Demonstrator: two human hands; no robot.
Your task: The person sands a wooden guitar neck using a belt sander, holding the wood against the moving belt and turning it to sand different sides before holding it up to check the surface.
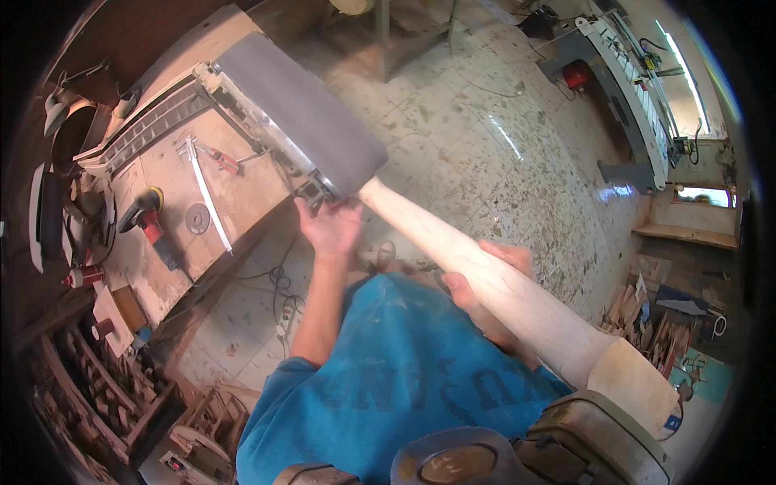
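Note:
A belt sander (295,113) with a wide dark belt is mounted at the bench's edge. A long pale wooden piece (517,303), like an instrument neck with a flared end, runs from the belt's end toward my lower right. My left hand (331,226) is palm up under the sander's near end, fingers curled at its metal fittings; exactly what they hold is hidden. My right hand (505,257) grips the wooden piece around its middle, thumb on the near side.
The wooden bench (170,283) carries a polisher (149,226), disc (198,218), red-handled tool (222,162) and metal bar (210,202). Cables (283,283) lie on the dusty floor. A grey machine (622,113) stands upper right, wood offcuts (634,315) right, wooden racks (97,388) lower left.

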